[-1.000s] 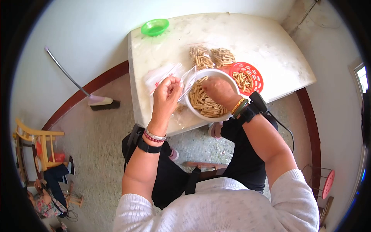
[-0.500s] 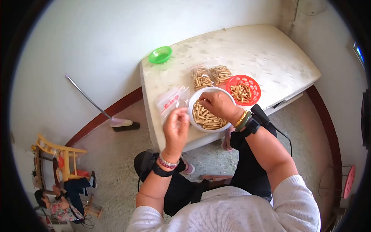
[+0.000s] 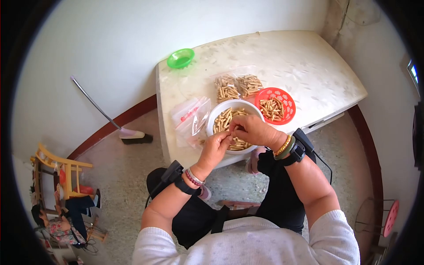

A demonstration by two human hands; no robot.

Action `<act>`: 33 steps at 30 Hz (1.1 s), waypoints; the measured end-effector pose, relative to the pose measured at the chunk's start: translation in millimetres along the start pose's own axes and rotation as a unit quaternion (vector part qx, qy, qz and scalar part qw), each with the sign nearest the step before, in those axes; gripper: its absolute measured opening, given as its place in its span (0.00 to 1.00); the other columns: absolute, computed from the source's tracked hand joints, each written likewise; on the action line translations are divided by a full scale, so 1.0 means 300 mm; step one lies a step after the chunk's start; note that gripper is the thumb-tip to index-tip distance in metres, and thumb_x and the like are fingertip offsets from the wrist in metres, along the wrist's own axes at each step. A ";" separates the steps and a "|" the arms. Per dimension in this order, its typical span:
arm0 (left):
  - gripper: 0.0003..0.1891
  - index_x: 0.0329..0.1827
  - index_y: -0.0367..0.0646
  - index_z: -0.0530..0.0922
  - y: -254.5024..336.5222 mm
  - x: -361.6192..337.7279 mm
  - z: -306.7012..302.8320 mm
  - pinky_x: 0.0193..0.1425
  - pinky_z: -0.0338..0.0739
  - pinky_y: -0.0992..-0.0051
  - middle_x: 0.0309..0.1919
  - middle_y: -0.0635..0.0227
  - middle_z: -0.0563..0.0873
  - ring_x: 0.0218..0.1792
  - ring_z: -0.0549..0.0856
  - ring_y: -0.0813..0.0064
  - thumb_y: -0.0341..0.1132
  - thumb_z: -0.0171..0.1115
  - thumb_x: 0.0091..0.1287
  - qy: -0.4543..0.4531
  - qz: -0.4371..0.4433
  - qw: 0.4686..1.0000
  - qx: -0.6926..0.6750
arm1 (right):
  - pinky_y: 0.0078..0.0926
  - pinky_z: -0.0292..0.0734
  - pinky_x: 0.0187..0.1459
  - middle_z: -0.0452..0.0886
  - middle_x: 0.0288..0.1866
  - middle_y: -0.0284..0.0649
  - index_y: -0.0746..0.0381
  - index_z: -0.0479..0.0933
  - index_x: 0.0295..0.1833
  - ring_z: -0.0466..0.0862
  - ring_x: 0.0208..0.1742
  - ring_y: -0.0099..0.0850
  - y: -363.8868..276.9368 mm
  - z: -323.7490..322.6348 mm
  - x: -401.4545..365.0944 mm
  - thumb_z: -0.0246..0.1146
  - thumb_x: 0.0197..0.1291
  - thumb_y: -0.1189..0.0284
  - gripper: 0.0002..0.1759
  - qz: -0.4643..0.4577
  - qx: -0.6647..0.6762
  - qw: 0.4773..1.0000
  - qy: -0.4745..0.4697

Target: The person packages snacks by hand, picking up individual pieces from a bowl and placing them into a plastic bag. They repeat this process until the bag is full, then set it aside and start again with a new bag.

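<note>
Item: wooden chair [image 3: 66, 169], far left, with 1 seated person [image 3: 66, 227] beside it, well apart from the desk [image 3: 316, 73].
Item: broom [image 3: 135, 136], upright, handle toward the wall, left of the desk.
Item: green bowl [image 3: 180, 58], near the desk's far left corner, well apart from the hands.
Item: flat plastic bags [image 3: 192, 115], inside the left edge, just beside the white bowl.
Item: left hand [image 3: 213, 150], over the white bowl's near left rim; grip drawn together, fingertips meeting the right hand's; cannot tell whether they pinch anything.
Item: white bowl [image 3: 211, 118], at the near edge, holding short tan sticks [image 3: 223, 120].
Item: 2 filled bags [image 3: 238, 87], behind the white bowl, side by side.
Item: right hand [image 3: 251, 129], above the sticks; grip together, contents hidden.
Item: red basket [image 3: 290, 106], right of the white bowl, holding sticks; bare desk extends rightward.
Item: red stool [image 3: 390, 217], far right.
</note>
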State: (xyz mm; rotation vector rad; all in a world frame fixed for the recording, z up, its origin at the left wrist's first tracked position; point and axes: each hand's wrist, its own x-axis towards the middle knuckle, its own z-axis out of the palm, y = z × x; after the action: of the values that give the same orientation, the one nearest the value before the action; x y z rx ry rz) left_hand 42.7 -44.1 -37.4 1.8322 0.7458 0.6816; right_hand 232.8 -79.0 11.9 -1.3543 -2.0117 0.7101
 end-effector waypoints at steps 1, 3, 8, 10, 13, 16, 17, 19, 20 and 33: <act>0.11 0.49 0.33 0.79 -0.010 0.003 0.007 0.33 0.77 0.82 0.31 0.69 0.85 0.29 0.82 0.83 0.33 0.55 0.73 0.001 -0.002 1.000 -0.006 | 0.27 0.77 0.39 0.82 0.31 0.41 0.64 0.78 0.39 0.83 0.34 0.32 -0.006 -0.003 -0.003 0.62 0.58 0.75 0.05 0.032 0.025 0.999 -0.001; 0.10 0.46 0.35 0.81 -0.026 0.016 0.019 0.31 0.75 0.84 0.28 0.73 0.85 0.28 0.80 0.86 0.34 0.56 0.73 0.017 -0.003 0.998 -0.055 | 0.24 0.77 0.39 0.82 0.31 0.39 0.64 0.77 0.40 0.82 0.34 0.27 0.007 0.004 0.000 0.63 0.60 0.75 0.05 0.068 0.046 0.997 -0.007; 0.12 0.45 0.39 0.82 -0.041 0.018 0.013 0.27 0.69 0.88 0.28 0.76 0.83 0.25 0.77 0.90 0.37 0.55 0.74 0.002 -0.084 0.983 -0.163 | 0.18 0.75 0.42 0.80 0.34 0.30 0.64 0.77 0.42 0.78 0.38 0.17 0.056 0.026 0.012 0.62 0.63 0.76 0.04 0.104 0.173 0.979 0.003; 0.13 0.45 0.40 0.81 -0.037 0.013 0.000 0.27 0.69 0.88 0.29 0.76 0.84 0.25 0.77 0.90 0.39 0.53 0.75 -0.028 -0.102 0.964 -0.246 | 0.16 0.74 0.43 0.79 0.34 0.28 0.64 0.78 0.41 0.76 0.39 0.15 0.003 0.003 0.023 0.64 0.63 0.72 0.06 0.144 0.223 0.964 0.002; 0.17 0.45 0.42 0.81 -0.013 0.001 -0.025 0.28 0.69 0.85 0.31 0.73 0.85 0.26 0.77 0.87 0.44 0.49 0.76 -0.019 -0.120 0.945 -0.303 | 0.15 0.72 0.40 0.77 0.32 0.26 0.62 0.78 0.40 0.74 0.36 0.14 0.012 0.008 0.042 0.65 0.64 0.69 0.07 0.171 0.269 0.948 -0.016; 0.17 0.46 0.42 0.81 -0.015 -0.001 -0.044 0.28 0.69 0.85 0.32 0.71 0.86 0.26 0.78 0.87 0.45 0.49 0.76 -0.017 -0.142 0.920 -0.365 | 0.14 0.68 0.36 0.75 0.30 0.23 0.61 0.79 0.39 0.71 0.32 0.13 0.001 0.012 0.060 0.65 0.64 0.67 0.08 0.188 0.282 0.941 -0.003; 0.17 0.46 0.42 0.81 -0.019 -0.001 -0.051 0.28 0.69 0.86 0.32 0.69 0.86 0.26 0.78 0.86 0.45 0.50 0.76 -0.018 -0.150 0.910 -0.385 | 0.13 0.66 0.34 0.74 0.29 0.22 0.60 0.79 0.39 0.70 0.31 0.12 -0.002 0.013 0.063 0.65 0.64 0.67 0.08 0.194 0.272 0.943 -0.004; 0.16 0.46 0.42 0.81 -0.029 0.001 -0.056 0.28 0.69 0.86 0.32 0.70 0.86 0.26 0.78 0.87 0.44 0.51 0.75 -0.021 -0.157 0.904 -0.397 | 0.13 0.65 0.32 0.73 0.28 0.22 0.60 0.79 0.39 0.68 0.30 0.12 -0.010 0.013 0.067 0.66 0.64 0.66 0.08 0.198 0.261 0.945 -0.007; 0.15 0.47 0.42 0.81 -0.034 -0.001 -0.056 0.27 0.69 0.86 0.32 0.70 0.87 0.26 0.78 0.87 0.43 0.52 0.75 -0.027 -0.166 0.899 -0.405 | 0.15 0.68 0.35 0.76 0.30 0.24 0.62 0.78 0.37 0.71 0.32 0.13 -0.013 0.016 0.068 0.65 0.64 0.69 0.08 0.209 0.263 0.942 -0.004; 0.12 0.46 0.41 0.82 -0.020 -0.008 -0.066 0.28 0.67 0.87 0.28 0.77 0.82 0.25 0.76 0.88 0.39 0.54 0.74 -0.060 -0.191 0.877 -0.437 | 0.12 0.66 0.33 0.77 0.31 0.23 0.63 0.81 0.51 0.69 0.28 0.12 -0.005 -0.014 0.048 0.58 0.68 0.67 0.13 0.208 0.313 0.924 0.071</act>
State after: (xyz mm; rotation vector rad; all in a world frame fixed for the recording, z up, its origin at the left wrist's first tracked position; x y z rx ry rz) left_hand 25.4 -32.5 -36.4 0.8528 0.5536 0.5076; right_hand 230.5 -65.5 18.5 -1.3788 -1.2169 1.2730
